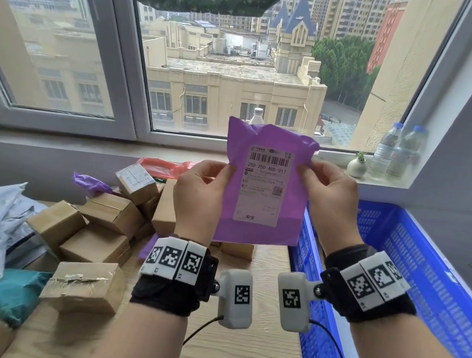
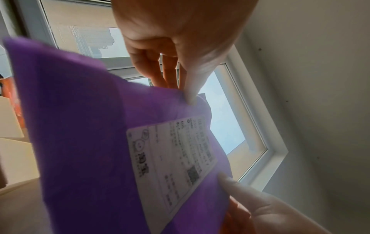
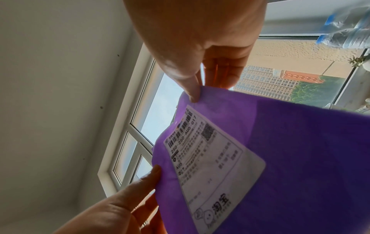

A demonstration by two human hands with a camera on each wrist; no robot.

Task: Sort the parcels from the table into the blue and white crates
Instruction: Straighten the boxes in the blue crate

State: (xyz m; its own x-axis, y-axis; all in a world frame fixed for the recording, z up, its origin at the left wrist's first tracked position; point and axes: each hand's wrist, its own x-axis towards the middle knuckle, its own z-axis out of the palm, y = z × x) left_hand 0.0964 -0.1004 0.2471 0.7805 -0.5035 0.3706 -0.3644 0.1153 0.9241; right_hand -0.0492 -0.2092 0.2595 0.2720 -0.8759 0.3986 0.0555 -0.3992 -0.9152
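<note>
Bright daylight pouring through the window (image 1: 215, 54), head view sharp at centre, frame edges bowed by the wide lens, wrist views softer, purple parcel (image 2: 80, 126) backlit and dim, near hand (image 3: 190, 39) blurred, in shadow

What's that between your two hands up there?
A purple parcel bag with a white shipping label. The left hand pinches its left edge and the right hand its right edge, clearest in the head view.
</note>
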